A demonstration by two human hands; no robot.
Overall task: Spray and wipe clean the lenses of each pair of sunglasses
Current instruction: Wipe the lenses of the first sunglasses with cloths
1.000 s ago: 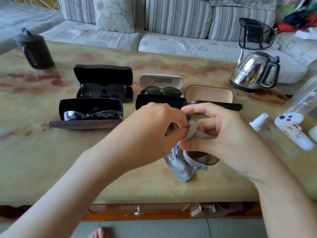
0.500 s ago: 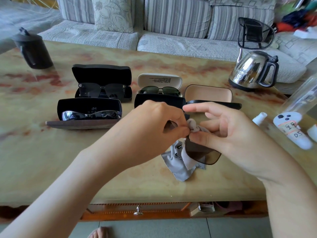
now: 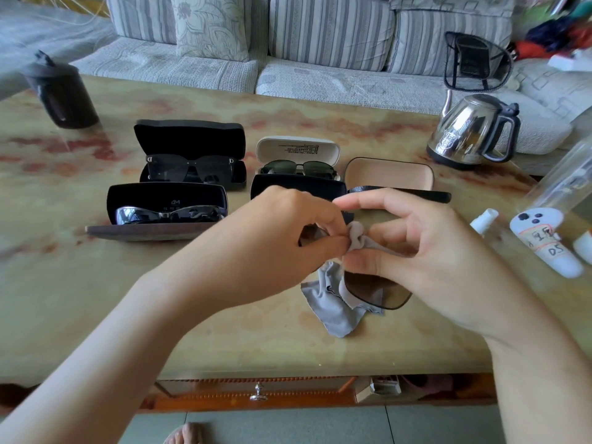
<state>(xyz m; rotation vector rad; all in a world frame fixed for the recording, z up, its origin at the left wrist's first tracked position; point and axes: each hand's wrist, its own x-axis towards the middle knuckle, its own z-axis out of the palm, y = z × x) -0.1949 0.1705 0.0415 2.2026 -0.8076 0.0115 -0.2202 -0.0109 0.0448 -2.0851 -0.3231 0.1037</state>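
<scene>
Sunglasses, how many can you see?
4. A black pair in the back-left case, a silvery pair in the front-left case, a green pair in the white case, and a brown pair between the left hand and right hand. The black case behind them may hide another.

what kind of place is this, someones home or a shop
Most likely a home living room. A striped fabric sofa with a floral cushion sits behind a low marble-look coffee table, and a steel electric kettle stands on the table.
</scene>
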